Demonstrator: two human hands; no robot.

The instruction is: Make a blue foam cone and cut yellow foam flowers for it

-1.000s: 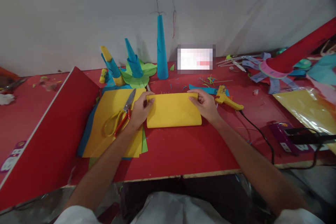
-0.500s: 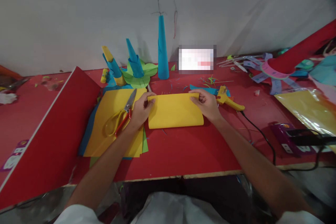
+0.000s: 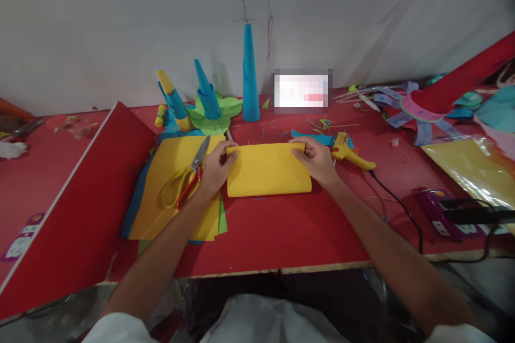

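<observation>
A person at a red-topped bench held a yellow sheet between two bare hands, the paper doubled over so that its near edge made a rounded bend. The left hand had its fingers clamped on the upper left corner, thumb laid on the near face; the right hand gripped the upper right corner the same way, fingers closed on the paper. The sheet spanned the space between them over the middle of the bench, though whether its underside met the surface could not be told.

Just beside the left hand, scissors with one yellow and one red handle rested on a stack of yellow paper, blades pointing away from the person. Near the right hand lay a yellow glue gun, its black cord trailing toward the bench's front edge, with a blue strip close by. Toward the wall, a tall blue cone stood upright; to its left, a smaller blue cone rose, tilted, from green petal-shaped paper. A red board slanted along the left side, while a purple box sat well to the right.
</observation>
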